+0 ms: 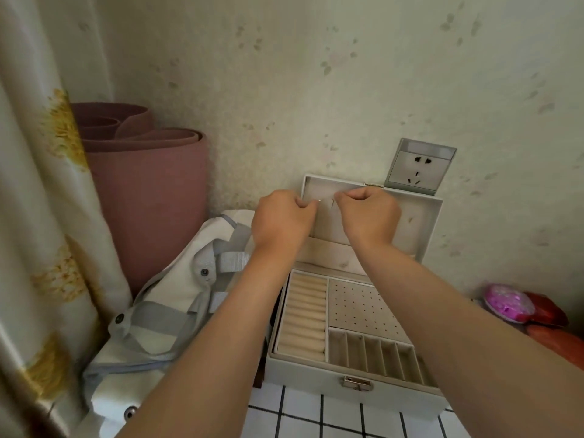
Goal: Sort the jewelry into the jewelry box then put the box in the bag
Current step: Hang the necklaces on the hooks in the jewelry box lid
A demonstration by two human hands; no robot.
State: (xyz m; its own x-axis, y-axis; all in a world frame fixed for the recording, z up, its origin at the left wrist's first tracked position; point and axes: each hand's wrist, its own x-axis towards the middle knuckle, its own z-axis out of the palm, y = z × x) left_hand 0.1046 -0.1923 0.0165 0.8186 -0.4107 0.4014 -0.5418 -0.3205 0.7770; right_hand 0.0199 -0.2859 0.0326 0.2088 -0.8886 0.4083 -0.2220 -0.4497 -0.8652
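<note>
Near edge: white-tiled worktop with dark grid lines, cut off by the bottom of the frame.

On it, the pale grey leatherette jewelry box with a metal clasp, open. The tray shows cream ring rolls on the left, a perforated panel and a row of divided slots. The forearms cross over parts of it.

Just left of the box, touching it: a slumped white canvas bag with grey webbing straps.

Beyond, both hands are raised in front of the upright box lid.
- Left grip: clenched, fingertips pinching a tiny silver jewelry piece that juts out rightward.
- Right grip: curled tight, close beside the left. Cannot tell whether it grasps anything, as its fingertips are hidden behind the knuckles.

The piece is too small to identify.

Far: a grey wall socket and a rolled mauve mat.
</note>
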